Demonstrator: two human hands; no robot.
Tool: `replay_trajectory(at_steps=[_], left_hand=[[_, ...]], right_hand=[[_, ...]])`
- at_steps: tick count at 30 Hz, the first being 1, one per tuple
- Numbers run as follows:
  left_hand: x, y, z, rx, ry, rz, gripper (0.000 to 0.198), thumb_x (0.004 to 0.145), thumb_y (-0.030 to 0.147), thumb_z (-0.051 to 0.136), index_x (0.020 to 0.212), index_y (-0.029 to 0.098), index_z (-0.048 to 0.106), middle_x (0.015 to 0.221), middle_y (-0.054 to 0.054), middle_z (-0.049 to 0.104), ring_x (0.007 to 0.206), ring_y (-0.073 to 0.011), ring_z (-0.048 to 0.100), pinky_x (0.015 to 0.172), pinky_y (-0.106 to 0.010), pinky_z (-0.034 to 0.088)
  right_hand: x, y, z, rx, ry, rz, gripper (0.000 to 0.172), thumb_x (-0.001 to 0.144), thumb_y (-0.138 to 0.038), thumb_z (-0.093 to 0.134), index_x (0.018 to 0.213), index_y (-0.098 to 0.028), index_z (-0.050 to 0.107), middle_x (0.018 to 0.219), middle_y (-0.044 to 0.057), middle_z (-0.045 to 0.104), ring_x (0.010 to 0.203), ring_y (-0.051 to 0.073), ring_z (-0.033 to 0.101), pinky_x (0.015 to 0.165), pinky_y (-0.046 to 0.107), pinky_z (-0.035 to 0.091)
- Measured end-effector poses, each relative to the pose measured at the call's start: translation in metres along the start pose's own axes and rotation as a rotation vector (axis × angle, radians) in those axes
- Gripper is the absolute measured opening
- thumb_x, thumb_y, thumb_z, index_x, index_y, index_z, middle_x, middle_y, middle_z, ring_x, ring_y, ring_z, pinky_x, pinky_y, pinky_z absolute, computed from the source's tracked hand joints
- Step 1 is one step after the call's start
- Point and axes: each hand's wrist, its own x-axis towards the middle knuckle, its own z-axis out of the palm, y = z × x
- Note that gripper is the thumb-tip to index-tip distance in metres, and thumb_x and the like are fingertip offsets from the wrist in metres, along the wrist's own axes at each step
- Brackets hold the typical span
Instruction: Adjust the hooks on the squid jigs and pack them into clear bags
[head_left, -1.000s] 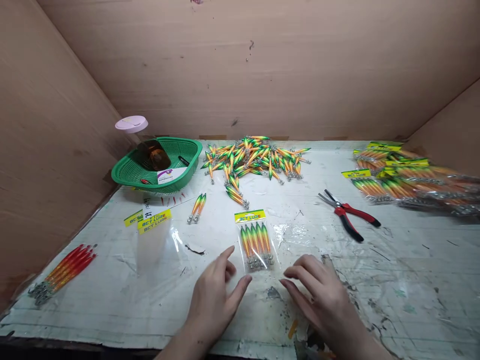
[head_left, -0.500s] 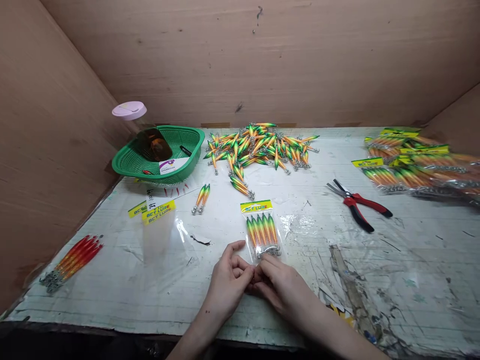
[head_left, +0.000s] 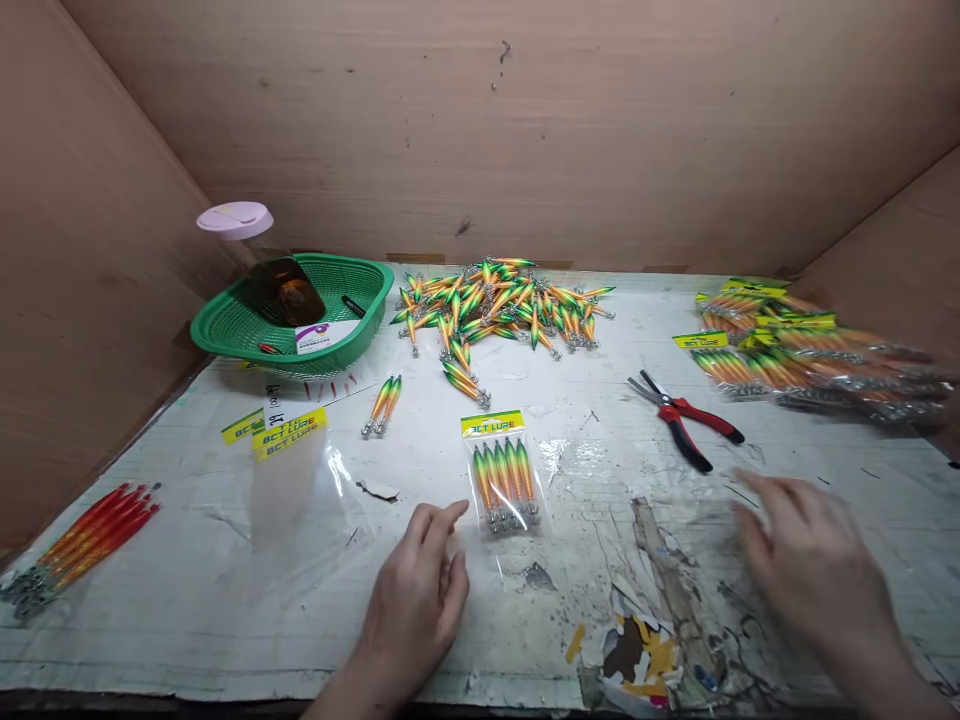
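A clear packet of squid jig lures [head_left: 506,485] with a yellow-green header card lies flat in the middle of the table. The lures inside are green and orange, side by side, hooks toward me. Close to the packet's lower left edge rests my left hand [head_left: 416,590], fingers loosely bent, thumb apart, holding nothing; I cannot tell whether the index fingertip touches the plastic. Off to the right, my right hand [head_left: 817,570] is blurred by motion over the table below the pliers [head_left: 686,415]. Its index finger and thumb are apart, with nothing seen between them.
A heap of loose lures [head_left: 495,305] lies at the back, with two lures [head_left: 382,405] nearer. Filled packets [head_left: 810,350] pile at the right. At the left are a green basket [head_left: 360,345] with a bottle [head_left: 289,290], empty bags [head_left: 300,500] and red lures [head_left: 94,540].
My hands have come apart from the packet's lower end. The right one has swung far to the right; the left has drawn slightly left. The camera view has shifted a little.
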Motion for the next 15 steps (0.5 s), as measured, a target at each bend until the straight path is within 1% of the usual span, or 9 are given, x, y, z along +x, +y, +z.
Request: replay_trajectory(at_steps=[1,3,4,5,6,8,9,13,15], left_hand=[[0.003,-0.004,-0.004,0.089,0.004,0.18,0.038,0.09,0.015,0.042,0.124,0.021,0.055,0.105,-0.012,0.064,0.092,-0.0226,0.065,0.077,-0.039,0.056],[0.016,-0.009,-0.01,0.135,-0.095,0.474,0.036,0.089,0.01,0.043,0.116,0.024,0.064,0.113,-0.012,0.067,0.102,-0.0243,0.062,0.088,-0.043,0.053],[0.023,-0.01,-0.012,0.101,-0.176,0.558,0.034,0.09,0.01,0.045,0.11,0.025,0.067,0.11,-0.011,0.069,0.099,-0.0232,0.064,0.09,-0.042,0.053],[0.031,-0.009,-0.014,0.058,-0.26,0.59,0.031,0.09,0.01,0.046,0.103,0.025,0.07,0.105,-0.011,0.071,0.096,-0.0222,0.065,0.09,-0.041,0.053],[0.037,-0.008,-0.015,0.021,-0.331,0.59,0.029,0.091,0.011,0.046,0.096,0.025,0.071,0.099,-0.01,0.073,0.092,-0.0215,0.067,0.089,-0.04,0.053],[0.044,-0.007,-0.015,0.008,-0.405,0.538,0.029,0.092,0.013,0.045,0.088,0.023,0.072,0.091,-0.011,0.074,0.09,-0.0224,0.068,0.088,-0.042,0.053],[0.044,-0.008,-0.014,0.03,-0.406,0.518,0.03,0.092,0.015,0.043,0.087,0.022,0.072,0.089,-0.011,0.074,0.091,-0.0233,0.068,0.088,-0.043,0.054],[0.026,-0.023,-0.006,0.084,-0.359,0.524,0.03,0.094,0.015,0.041,0.094,0.022,0.07,0.093,-0.011,0.075,0.096,-0.0237,0.067,0.089,-0.044,0.053],[0.016,-0.03,-0.001,0.089,-0.328,0.535,0.029,0.093,0.013,0.041,0.097,0.023,0.069,0.097,-0.01,0.074,0.098,-0.0231,0.067,0.089,-0.042,0.052]], right_hand=[[-0.002,-0.007,0.005,-0.036,-0.057,-0.161,0.023,0.08,-0.034,0.066,0.101,-0.024,0.069,0.091,0.009,0.067,0.087,0.027,0.061,0.072,0.042,0.054],[-0.006,-0.03,0.024,-0.069,-0.216,-0.522,0.031,0.086,-0.021,0.06,0.116,-0.024,0.065,0.106,0.008,0.069,0.097,0.025,0.062,0.08,0.041,0.054],[-0.007,-0.043,0.035,-0.085,-0.31,-0.738,0.036,0.089,-0.013,0.054,0.122,-0.022,0.061,0.112,0.008,0.069,0.1,0.023,0.062,0.082,0.04,0.055],[-0.007,-0.054,0.046,-0.073,-0.368,-0.903,0.038,0.09,-0.008,0.048,0.125,-0.018,0.059,0.111,0.009,0.07,0.098,0.023,0.063,0.082,0.039,0.055],[-0.007,-0.063,0.056,-0.05,-0.41,-1.015,0.039,0.092,-0.006,0.042,0.126,-0.014,0.057,0.109,0.01,0.071,0.097,0.022,0.064,0.081,0.038,0.056],[-0.004,-0.073,0.07,0.015,-0.437,-1.09,0.036,0.093,-0.006,0.036,0.122,-0.01,0.058,0.101,0.011,0.072,0.091,0.02,0.065,0.081,0.036,0.057],[-0.003,-0.075,0.073,0.038,-0.441,-1.095,0.034,0.094,-0.007,0.036,0.118,-0.01,0.06,0.098,0.012,0.072,0.089,0.02,0.066,0.08,0.036,0.057],[-0.005,-0.07,0.073,0.075,-0.463,-1.115,0.028,0.093,-0.005,0.04,0.1,-0.013,0.065,0.097,0.012,0.073,0.085,0.019,0.066,0.079,0.036,0.057],[-0.008,-0.068,0.072,0.089,-0.466,-1.087,0.027,0.092,-0.004,0.042,0.096,-0.016,0.066,0.097,0.01,0.073,0.082,0.018,0.065,0.076,0.035,0.057]])
